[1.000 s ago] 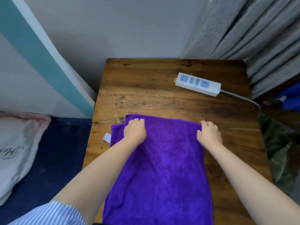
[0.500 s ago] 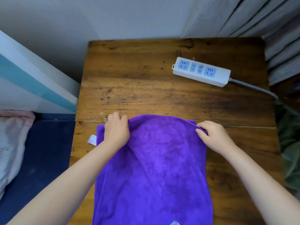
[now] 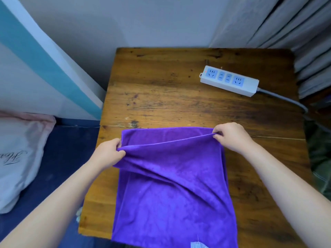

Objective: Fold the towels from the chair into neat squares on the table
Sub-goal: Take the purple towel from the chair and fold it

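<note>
Both grips pinch tight, left hand and right hand lifting the purple towel's top layer off the bench.

Soft, even daylight; dim wall corner beyond the table. Faint glare on the wood past both grips. Wide-angle bending at frame edges; slight blur throughout, no hard shadows.

White power strip with 4 blue sockets; grey curtain behind it; pale pillow far left of it.
</note>
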